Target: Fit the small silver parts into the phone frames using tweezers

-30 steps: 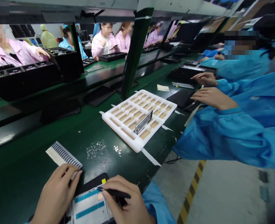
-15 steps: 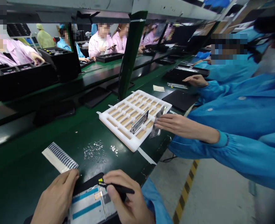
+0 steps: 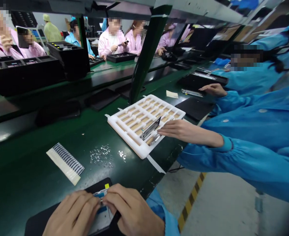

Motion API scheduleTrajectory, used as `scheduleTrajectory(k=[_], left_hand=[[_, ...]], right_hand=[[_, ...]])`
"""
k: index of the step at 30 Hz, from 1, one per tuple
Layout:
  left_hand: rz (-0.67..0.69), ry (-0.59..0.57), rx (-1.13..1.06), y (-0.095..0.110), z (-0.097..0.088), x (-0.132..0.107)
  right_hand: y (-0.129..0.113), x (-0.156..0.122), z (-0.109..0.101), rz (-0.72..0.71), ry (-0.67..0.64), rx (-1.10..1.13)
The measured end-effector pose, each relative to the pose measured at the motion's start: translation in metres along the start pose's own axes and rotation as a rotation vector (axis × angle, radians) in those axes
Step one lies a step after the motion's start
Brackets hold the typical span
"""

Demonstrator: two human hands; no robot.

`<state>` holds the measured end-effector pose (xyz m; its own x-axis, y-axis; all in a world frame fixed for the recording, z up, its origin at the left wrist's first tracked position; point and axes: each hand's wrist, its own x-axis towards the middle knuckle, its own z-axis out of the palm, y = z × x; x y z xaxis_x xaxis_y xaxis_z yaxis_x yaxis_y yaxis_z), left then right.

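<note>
Low in the view, my left hand (image 3: 73, 213) and my right hand (image 3: 132, 208) meet fingertip to fingertip above a silver phone frame (image 3: 100, 223) with blue strips. Both hands are closed in a pinch, with a tiny piece between them that is too small to name. A black stick, seemingly the tweezers (image 3: 116, 219), shows under my right palm, mostly hidden. The frame lies on a black pad (image 3: 42, 219), and a yellow tab (image 3: 107, 186) sits by its top corner. My fingers cover much of the frame.
Beyond my hands lie a card of thin metal strips (image 3: 65, 164), scattered small silver pieces (image 3: 101, 155) and white bits (image 3: 122, 155). A white foam tray (image 3: 140, 150) holds an upright phone frame (image 3: 151, 128). A co-worker's hand (image 3: 181, 129) reaches over the tray from the right.
My left hand has moved right over the phone frame, meeting my right fingertips. The tweezers no longer point across my right fingers. The co-worker's hand has lowered a silvery part into the tray.
</note>
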<state>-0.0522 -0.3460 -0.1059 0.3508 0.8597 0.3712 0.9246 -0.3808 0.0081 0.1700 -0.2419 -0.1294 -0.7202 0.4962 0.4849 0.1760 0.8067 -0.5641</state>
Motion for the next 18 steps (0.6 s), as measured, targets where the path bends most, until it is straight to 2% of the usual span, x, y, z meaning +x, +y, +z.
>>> scheduleTrajectory(k=[2,4,8,11,15,18], left_hand=[[-0.099,-0.018,0.031,0.000,0.004,-0.003],[-0.130,-0.046,0.055,-0.001,0.006,-0.006],[0.001,-0.114,0.062,-0.008,0.006,-0.013],[0.004,-0.141,0.056,-0.009,0.009,-0.020],[0.035,-0.103,0.095,-0.005,0.015,-0.028],[-0.005,-0.066,0.087,0.000,0.017,-0.027]], right_hand=[[0.008,0.000,-0.003,0.004,-0.008,-0.038],[0.016,0.000,-0.003,0.028,-0.020,-0.074],[0.022,-0.003,0.001,0.051,-0.043,-0.108],[0.022,-0.003,0.003,0.027,-0.038,-0.144],[0.021,-0.001,0.003,-0.037,-0.024,-0.192],[0.020,0.000,0.003,-0.055,-0.047,-0.222]])
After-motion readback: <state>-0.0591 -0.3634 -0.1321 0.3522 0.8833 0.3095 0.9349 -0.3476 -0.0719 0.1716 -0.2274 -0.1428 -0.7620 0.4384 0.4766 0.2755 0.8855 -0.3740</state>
